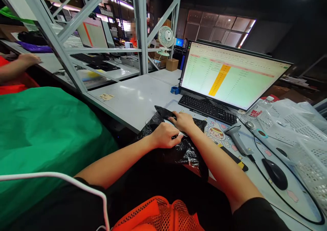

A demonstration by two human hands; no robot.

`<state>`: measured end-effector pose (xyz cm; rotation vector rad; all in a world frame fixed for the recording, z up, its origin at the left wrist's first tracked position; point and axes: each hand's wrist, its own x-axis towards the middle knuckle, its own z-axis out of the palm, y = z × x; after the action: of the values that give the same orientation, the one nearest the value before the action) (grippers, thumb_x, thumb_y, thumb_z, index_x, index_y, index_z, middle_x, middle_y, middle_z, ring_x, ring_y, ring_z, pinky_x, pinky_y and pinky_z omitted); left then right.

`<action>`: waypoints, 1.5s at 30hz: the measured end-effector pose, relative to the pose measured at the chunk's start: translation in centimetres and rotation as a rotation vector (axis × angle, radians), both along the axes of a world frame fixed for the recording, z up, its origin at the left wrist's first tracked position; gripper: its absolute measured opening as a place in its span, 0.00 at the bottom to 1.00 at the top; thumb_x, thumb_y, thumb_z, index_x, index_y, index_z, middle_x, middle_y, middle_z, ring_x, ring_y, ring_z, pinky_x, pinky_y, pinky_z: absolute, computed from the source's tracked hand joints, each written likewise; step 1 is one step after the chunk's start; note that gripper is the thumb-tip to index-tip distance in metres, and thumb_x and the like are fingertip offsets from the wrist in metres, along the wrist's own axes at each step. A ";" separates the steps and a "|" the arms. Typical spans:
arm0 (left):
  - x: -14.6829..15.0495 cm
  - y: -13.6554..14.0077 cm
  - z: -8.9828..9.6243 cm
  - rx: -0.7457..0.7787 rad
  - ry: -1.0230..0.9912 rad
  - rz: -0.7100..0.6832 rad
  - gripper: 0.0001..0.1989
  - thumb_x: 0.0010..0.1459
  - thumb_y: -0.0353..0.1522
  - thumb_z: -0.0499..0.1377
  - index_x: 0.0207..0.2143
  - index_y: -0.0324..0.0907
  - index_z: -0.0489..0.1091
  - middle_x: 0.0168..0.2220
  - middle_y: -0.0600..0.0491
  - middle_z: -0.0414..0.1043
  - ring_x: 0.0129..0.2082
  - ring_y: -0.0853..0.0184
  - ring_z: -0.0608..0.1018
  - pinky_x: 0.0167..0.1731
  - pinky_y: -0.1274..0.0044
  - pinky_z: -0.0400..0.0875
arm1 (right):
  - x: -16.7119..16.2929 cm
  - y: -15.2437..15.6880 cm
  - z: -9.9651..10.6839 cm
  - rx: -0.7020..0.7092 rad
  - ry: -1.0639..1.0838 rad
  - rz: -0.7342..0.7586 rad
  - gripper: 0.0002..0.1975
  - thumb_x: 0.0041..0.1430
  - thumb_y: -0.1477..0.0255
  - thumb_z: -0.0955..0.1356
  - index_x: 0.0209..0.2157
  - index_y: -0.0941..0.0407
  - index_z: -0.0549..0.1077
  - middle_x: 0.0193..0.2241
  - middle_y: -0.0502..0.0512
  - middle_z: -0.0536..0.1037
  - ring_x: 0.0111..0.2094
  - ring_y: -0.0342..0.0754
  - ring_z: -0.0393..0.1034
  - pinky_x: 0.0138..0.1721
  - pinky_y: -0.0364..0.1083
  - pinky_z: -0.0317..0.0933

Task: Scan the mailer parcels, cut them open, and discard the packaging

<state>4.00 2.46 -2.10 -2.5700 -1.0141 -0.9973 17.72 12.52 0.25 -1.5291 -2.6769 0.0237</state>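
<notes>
A crinkled black plastic mailing bag [190, 151] lies at the near edge of the desk under both hands. My left hand [166, 135] is closed in a fist over the bag, its thumb pointing right. A small white edge shows by the thumb; what the fist holds is mostly hidden. My right hand [183, 121] rests on the bag's far side, fingers stretched to the left and apart. Between the hands, a strip of a white label [169, 122] shows on the bag.
Behind the bag stand a keyboard [206, 108] and a monitor [230, 76]. On the right lie a barcode scanner [238, 141], a black-and-yellow cutter [235, 159], a mouse [274, 174] and white baskets [313, 159]. Green cloth [48, 129] fills the left; another person's hand [29, 60] is beyond.
</notes>
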 end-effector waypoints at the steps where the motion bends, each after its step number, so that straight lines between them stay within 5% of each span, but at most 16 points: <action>1: 0.3 -0.5 0.1 -0.025 0.013 0.010 0.25 0.70 0.40 0.51 0.19 0.44 0.63 0.18 0.53 0.68 0.21 0.65 0.73 0.26 0.70 0.58 | -0.2 0.4 0.1 0.003 -0.004 -0.017 0.31 0.75 0.48 0.57 0.63 0.53 0.73 0.54 0.67 0.79 0.54 0.60 0.74 0.54 0.52 0.65; 5: 1.3 -2.9 0.1 -0.117 0.019 0.088 0.24 0.70 0.43 0.53 0.21 0.43 0.67 0.20 0.52 0.72 0.22 0.64 0.75 0.26 0.71 0.58 | -0.3 2.3 0.4 -0.011 -0.015 -0.059 0.29 0.76 0.51 0.57 0.52 0.56 0.80 0.52 0.67 0.80 0.54 0.58 0.75 0.53 0.49 0.65; 13: 1.4 -7.9 0.1 -0.264 -0.015 0.274 0.23 0.72 0.44 0.53 0.26 0.42 0.70 0.24 0.50 0.76 0.26 0.60 0.79 0.27 0.71 0.61 | 0.0 4.5 -0.1 -0.039 0.014 -0.154 0.28 0.76 0.51 0.58 0.49 0.56 0.82 0.50 0.66 0.82 0.52 0.57 0.76 0.48 0.46 0.66; 26: -0.3 -15.9 -1.6 -0.228 -0.123 0.211 0.21 0.75 0.40 0.50 0.27 0.44 0.63 0.24 0.54 0.70 0.23 0.63 0.72 0.27 0.69 0.62 | -0.5 4.9 0.4 0.021 -0.010 -0.192 0.24 0.76 0.56 0.61 0.52 0.57 0.80 0.53 0.67 0.80 0.56 0.59 0.74 0.54 0.49 0.65; 33: -3.3 -13.1 -2.0 -0.170 -0.111 0.081 0.15 0.73 0.40 0.54 0.34 0.42 0.69 0.31 0.51 0.75 0.30 0.62 0.75 0.33 0.70 0.64 | -0.7 2.3 2.9 0.054 -0.059 -0.133 0.22 0.74 0.57 0.64 0.52 0.58 0.79 0.50 0.68 0.80 0.52 0.60 0.76 0.51 0.51 0.67; 38: -3.8 -10.1 -1.1 -0.204 -0.059 -0.024 0.11 0.71 0.38 0.57 0.36 0.41 0.70 0.33 0.50 0.76 0.34 0.61 0.77 0.37 0.70 0.66 | -2.4 0.6 5.1 0.072 -0.081 0.102 0.23 0.71 0.59 0.69 0.61 0.54 0.75 0.57 0.62 0.78 0.58 0.56 0.72 0.57 0.48 0.63; 45: -2.0 -9.2 -0.5 -0.222 0.039 0.009 0.11 0.68 0.39 0.61 0.36 0.40 0.71 0.35 0.50 0.78 0.34 0.60 0.79 0.37 0.69 0.67 | -5.5 0.5 2.8 0.084 -0.195 0.251 0.23 0.76 0.55 0.63 0.58 0.54 0.77 0.53 0.61 0.80 0.55 0.55 0.74 0.52 0.46 0.63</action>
<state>1.97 -6.70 -2.63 -2.7455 -1.1861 -0.8732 12.24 13.00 3.08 -1.2221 -2.9624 -0.2348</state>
